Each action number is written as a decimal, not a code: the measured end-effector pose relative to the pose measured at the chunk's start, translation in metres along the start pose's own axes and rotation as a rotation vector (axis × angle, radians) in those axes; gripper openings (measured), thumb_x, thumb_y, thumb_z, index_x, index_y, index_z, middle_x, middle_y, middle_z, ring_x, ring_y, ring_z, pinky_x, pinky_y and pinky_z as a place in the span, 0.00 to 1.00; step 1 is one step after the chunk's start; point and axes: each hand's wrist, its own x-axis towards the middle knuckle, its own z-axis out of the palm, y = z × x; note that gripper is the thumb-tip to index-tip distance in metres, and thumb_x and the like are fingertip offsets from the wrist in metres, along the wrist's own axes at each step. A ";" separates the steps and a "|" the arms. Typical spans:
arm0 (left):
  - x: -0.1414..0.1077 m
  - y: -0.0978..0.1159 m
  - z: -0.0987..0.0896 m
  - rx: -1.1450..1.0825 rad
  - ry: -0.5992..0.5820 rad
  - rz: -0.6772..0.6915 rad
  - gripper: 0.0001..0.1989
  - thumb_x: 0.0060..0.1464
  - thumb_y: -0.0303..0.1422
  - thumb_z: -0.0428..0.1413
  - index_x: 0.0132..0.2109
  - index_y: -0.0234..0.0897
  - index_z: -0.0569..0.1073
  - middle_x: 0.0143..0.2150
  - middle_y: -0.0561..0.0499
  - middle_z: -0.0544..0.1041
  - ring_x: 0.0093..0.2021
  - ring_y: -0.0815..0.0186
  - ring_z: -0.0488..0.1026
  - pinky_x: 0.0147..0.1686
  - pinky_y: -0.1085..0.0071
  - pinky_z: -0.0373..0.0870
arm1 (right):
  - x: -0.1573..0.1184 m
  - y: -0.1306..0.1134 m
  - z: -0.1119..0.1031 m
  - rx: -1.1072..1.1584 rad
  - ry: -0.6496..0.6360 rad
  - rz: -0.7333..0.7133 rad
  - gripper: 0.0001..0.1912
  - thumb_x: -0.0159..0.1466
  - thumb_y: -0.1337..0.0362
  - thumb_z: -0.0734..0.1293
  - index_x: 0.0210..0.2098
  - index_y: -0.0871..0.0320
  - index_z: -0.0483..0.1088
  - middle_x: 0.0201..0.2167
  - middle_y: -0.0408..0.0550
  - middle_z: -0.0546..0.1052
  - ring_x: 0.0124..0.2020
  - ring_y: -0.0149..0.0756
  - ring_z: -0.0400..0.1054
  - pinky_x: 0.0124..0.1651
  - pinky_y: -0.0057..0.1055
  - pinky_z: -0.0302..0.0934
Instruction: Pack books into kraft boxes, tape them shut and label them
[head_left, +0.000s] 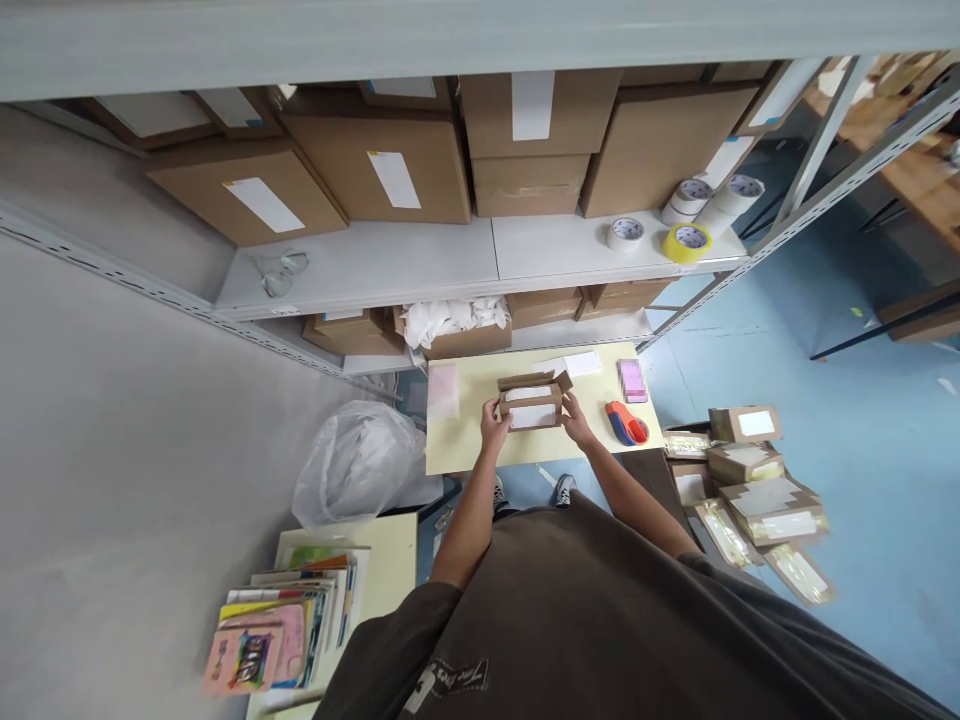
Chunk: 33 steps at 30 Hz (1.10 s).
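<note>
Between my two hands is a small brown cardboard box (531,397) with white labels on the sides facing me and flaps raised at its far edge. My left hand (494,424) grips its left end, fingers wrapped at the corner. At the right end, my right hand (576,420) holds it in the same way. The box is over a pale yellow table (469,440); whether it rests on the top I cannot tell. An orange and blue tape dispenser (627,424) lies right of my right hand. Behind it is a purple item (632,381).
A grey shelf (420,255) with cardboard boxes and tape rolls (686,243) stands beyond the table. Packed boxes (757,490) are piled at right. A clear plastic bag (360,460) sits at left, near stacked books (277,625). White papers (581,363) lie at the table's back.
</note>
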 end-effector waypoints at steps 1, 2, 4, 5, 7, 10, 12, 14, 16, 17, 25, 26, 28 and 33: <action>-0.003 -0.001 -0.001 -0.029 0.011 0.008 0.35 0.59 0.29 0.61 0.71 0.43 0.63 0.67 0.41 0.75 0.64 0.59 0.74 0.61 0.64 0.71 | -0.003 0.002 -0.001 -0.032 0.000 0.010 0.43 0.58 0.66 0.63 0.74 0.50 0.57 0.72 0.58 0.68 0.70 0.50 0.65 0.64 0.51 0.66; -0.007 -0.003 -0.001 -0.061 0.014 -0.005 0.33 0.59 0.28 0.60 0.70 0.42 0.64 0.66 0.41 0.75 0.63 0.60 0.75 0.60 0.65 0.71 | -0.006 0.005 -0.002 -0.055 -0.001 0.026 0.43 0.57 0.66 0.64 0.73 0.51 0.60 0.71 0.58 0.69 0.70 0.50 0.65 0.65 0.51 0.65; -0.013 -0.005 0.001 -0.073 -0.006 -0.062 0.29 0.58 0.26 0.60 0.66 0.40 0.67 0.63 0.41 0.78 0.60 0.61 0.77 0.58 0.66 0.72 | -0.012 0.011 -0.001 -0.055 -0.010 0.060 0.40 0.55 0.67 0.65 0.68 0.53 0.65 0.67 0.58 0.74 0.67 0.51 0.68 0.65 0.49 0.66; -0.016 -0.007 0.002 -0.047 -0.017 -0.090 0.28 0.58 0.25 0.61 0.64 0.40 0.69 0.61 0.42 0.79 0.59 0.60 0.78 0.57 0.66 0.72 | -0.014 0.013 0.000 -0.036 -0.019 0.071 0.39 0.54 0.67 0.66 0.66 0.54 0.66 0.64 0.58 0.76 0.65 0.51 0.70 0.64 0.49 0.66; -0.021 -0.008 0.003 0.023 -0.022 -0.104 0.28 0.57 0.25 0.62 0.64 0.40 0.70 0.59 0.43 0.80 0.58 0.59 0.79 0.57 0.65 0.73 | -0.017 0.017 0.002 0.016 -0.046 0.086 0.35 0.53 0.66 0.67 0.62 0.55 0.69 0.58 0.57 0.80 0.59 0.51 0.74 0.61 0.48 0.69; -0.026 -0.006 0.001 0.122 -0.026 -0.017 0.37 0.57 0.24 0.62 0.72 0.41 0.65 0.61 0.41 0.78 0.60 0.56 0.78 0.58 0.64 0.73 | -0.016 0.020 -0.002 0.057 -0.070 0.116 0.27 0.54 0.63 0.70 0.54 0.57 0.72 0.50 0.54 0.83 0.52 0.50 0.77 0.56 0.47 0.71; -0.029 -0.002 0.000 0.194 -0.048 0.054 0.44 0.57 0.23 0.62 0.77 0.41 0.58 0.65 0.38 0.74 0.61 0.53 0.77 0.58 0.63 0.73 | -0.014 0.021 -0.006 0.055 -0.084 0.143 0.22 0.55 0.60 0.72 0.49 0.57 0.74 0.45 0.52 0.83 0.49 0.49 0.77 0.55 0.47 0.71; -0.031 0.004 0.000 0.259 -0.062 0.098 0.47 0.57 0.23 0.61 0.79 0.42 0.54 0.68 0.37 0.71 0.63 0.51 0.75 0.59 0.62 0.73 | -0.013 0.023 -0.010 0.046 -0.128 0.176 0.18 0.56 0.58 0.73 0.44 0.57 0.76 0.42 0.49 0.84 0.47 0.48 0.77 0.55 0.47 0.71; -0.031 0.010 0.000 0.291 -0.051 0.107 0.47 0.57 0.24 0.61 0.79 0.42 0.54 0.71 0.36 0.68 0.64 0.49 0.74 0.61 0.60 0.73 | -0.013 0.025 -0.013 0.047 -0.171 0.181 0.16 0.57 0.56 0.74 0.42 0.56 0.77 0.42 0.49 0.84 0.47 0.49 0.78 0.56 0.47 0.71; -0.030 0.013 0.000 0.301 -0.044 0.105 0.46 0.57 0.25 0.62 0.79 0.42 0.56 0.71 0.36 0.68 0.65 0.49 0.74 0.61 0.60 0.73 | -0.014 0.025 -0.014 0.051 -0.178 0.168 0.17 0.58 0.56 0.74 0.43 0.56 0.77 0.43 0.50 0.84 0.48 0.49 0.78 0.56 0.46 0.71; -0.027 0.016 -0.005 0.489 -0.111 0.219 0.43 0.55 0.26 0.63 0.76 0.46 0.63 0.81 0.41 0.51 0.72 0.42 0.63 0.67 0.53 0.69 | -0.026 -0.006 -0.020 -0.378 0.215 -0.071 0.24 0.66 0.59 0.66 0.60 0.56 0.70 0.60 0.62 0.76 0.61 0.54 0.70 0.63 0.49 0.66; -0.026 0.017 -0.005 0.510 -0.128 0.221 0.43 0.56 0.26 0.62 0.77 0.47 0.63 0.82 0.42 0.50 0.72 0.41 0.64 0.66 0.52 0.69 | -0.026 -0.011 -0.019 -0.439 0.204 -0.111 0.21 0.67 0.61 0.64 0.58 0.56 0.72 0.58 0.62 0.76 0.60 0.53 0.69 0.63 0.48 0.65; -0.024 0.019 -0.004 0.531 -0.144 0.222 0.39 0.58 0.27 0.61 0.75 0.48 0.65 0.81 0.42 0.51 0.70 0.41 0.64 0.66 0.51 0.69 | -0.025 -0.021 -0.014 -0.520 0.082 -0.187 0.16 0.68 0.65 0.61 0.52 0.57 0.76 0.53 0.61 0.78 0.58 0.51 0.70 0.63 0.45 0.66; -0.022 0.030 -0.006 0.536 -0.147 0.200 0.30 0.61 0.26 0.59 0.69 0.49 0.72 0.76 0.43 0.61 0.67 0.47 0.67 0.65 0.55 0.69 | -0.013 -0.030 -0.001 -0.590 -0.123 -0.328 0.25 0.66 0.73 0.60 0.58 0.60 0.77 0.64 0.61 0.75 0.68 0.49 0.64 0.71 0.46 0.60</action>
